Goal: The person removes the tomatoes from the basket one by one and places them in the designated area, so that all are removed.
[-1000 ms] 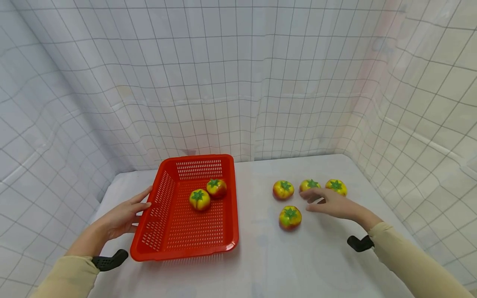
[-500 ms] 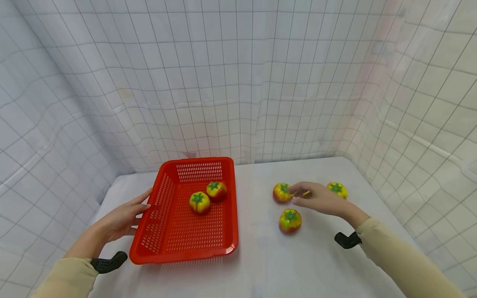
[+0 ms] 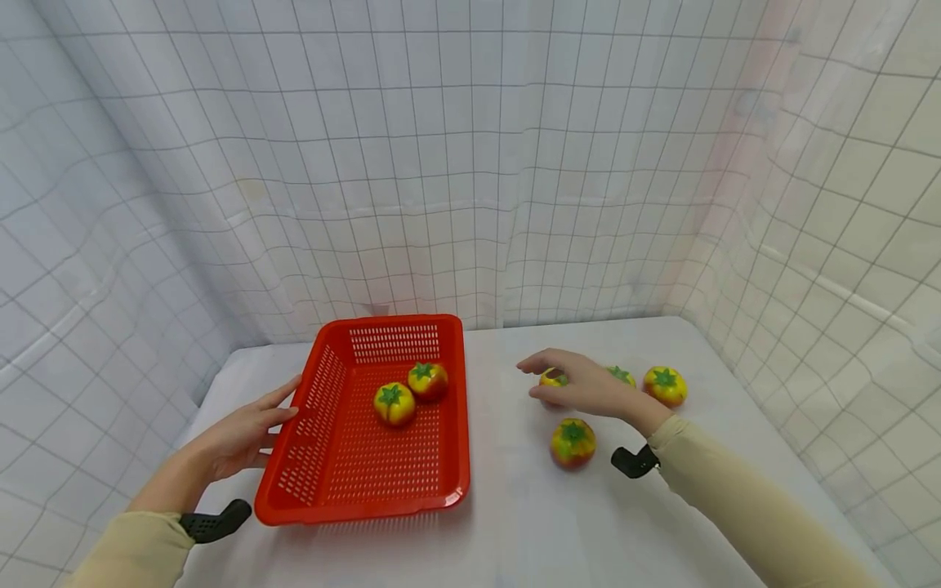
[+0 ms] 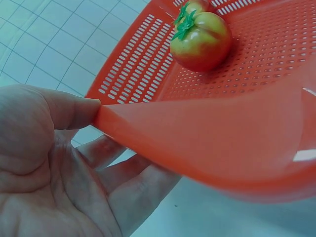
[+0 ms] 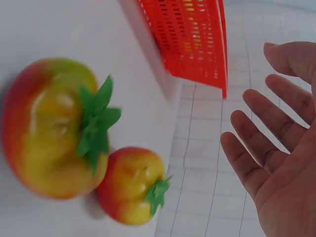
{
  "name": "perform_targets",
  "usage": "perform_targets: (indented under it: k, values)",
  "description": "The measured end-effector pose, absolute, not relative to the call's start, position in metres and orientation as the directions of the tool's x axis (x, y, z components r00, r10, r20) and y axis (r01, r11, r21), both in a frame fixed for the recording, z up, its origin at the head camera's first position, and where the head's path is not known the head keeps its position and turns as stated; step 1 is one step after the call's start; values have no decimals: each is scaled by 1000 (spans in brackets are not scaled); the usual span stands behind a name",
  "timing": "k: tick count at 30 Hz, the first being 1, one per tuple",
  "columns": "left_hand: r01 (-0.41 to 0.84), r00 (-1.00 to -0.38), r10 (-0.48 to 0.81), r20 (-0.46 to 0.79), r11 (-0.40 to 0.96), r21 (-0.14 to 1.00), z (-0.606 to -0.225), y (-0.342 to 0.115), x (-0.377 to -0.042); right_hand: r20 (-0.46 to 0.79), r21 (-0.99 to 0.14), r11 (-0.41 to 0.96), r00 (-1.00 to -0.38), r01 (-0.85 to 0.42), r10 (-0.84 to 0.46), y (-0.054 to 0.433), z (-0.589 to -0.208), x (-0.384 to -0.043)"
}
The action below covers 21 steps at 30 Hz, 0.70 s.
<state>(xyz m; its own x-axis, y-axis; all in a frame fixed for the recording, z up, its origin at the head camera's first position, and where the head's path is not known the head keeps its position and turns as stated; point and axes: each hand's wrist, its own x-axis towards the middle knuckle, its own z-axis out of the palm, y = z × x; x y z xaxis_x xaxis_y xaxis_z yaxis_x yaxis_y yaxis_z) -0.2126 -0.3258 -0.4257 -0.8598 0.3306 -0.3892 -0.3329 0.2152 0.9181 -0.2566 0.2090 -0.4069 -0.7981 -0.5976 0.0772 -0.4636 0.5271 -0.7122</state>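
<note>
My left hand (image 3: 238, 437) holds the left rim of a red slotted plastic basket (image 3: 367, 478). In the left wrist view, the thumb lies on the rim and the other fingers reach beneath it. Two yellow-red tomatoes with green leafy tops, one nearer (image 3: 394, 405) and one farther (image 3: 428, 380), lie inside the basket. My right hand (image 3: 588, 388) holds nothing, its fingers spread and apart in the right wrist view. It hovers over the table and partly covers one tomato (image 3: 553, 378). Another tomato (image 3: 573, 443) sits on the table just in front of that hand.
Beyond the right hand, a partly hidden tomato (image 3: 621, 375) and another tomato (image 3: 665, 386) rest on the white table (image 3: 507, 523). A white gridded curtain (image 3: 412, 163) hangs behind the table and along both sides.
My right hand has moved left across the tomatoes toward the basket, with nothing in it. The left hand stays at the basket's rim. The head view has tilted slightly.
</note>
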Motion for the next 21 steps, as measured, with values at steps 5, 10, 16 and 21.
perform_targets:
  k: [5,10,16,21]
  values:
    - [-334,-853,345,-390,212,918,-426,-327,-215,121,-670,509,-757,-540,-643,186,-403,-265]
    - [-333,-850,356,-389,209,919,-427,-327,-216,141,-649,502,-738,-573,-660,168,-400,-270]
    - [-328,-848,365,-384,208,922,-427,-327,-215,127,-673,480,-727,-563,-675,149,-397,-274]
    - [-329,-848,364,-385,207,921,-427,-328,-215,93,-714,468,-733,-520,-673,137,-398,-276]
